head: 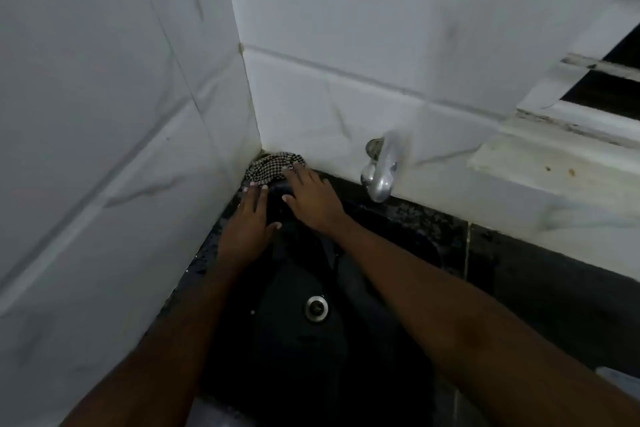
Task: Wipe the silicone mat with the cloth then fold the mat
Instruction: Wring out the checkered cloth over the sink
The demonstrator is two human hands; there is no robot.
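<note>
A black-and-white checked cloth [273,166] lies bunched in the corner where the two tiled walls meet, on the dark counter. In front of it a dark, dimly lit sheet, apparently the silicone mat [278,196], lies over the back rim of the sink; its outline is hard to make out. My left hand [246,224] rests flat at the sheet's left side, its fingertips at the cloth's front edge. My right hand [311,199] lies flat on the sheet's right side, fingers spread, one fingertip touching the cloth. Neither hand grips anything.
A black sink [391,253] with a metal drain [316,308] sits below my forearms. A chrome tap [381,168] juts from the back wall to the right of my hands. White tiled walls close in on the left and behind. A window sill [540,152] is at the right.
</note>
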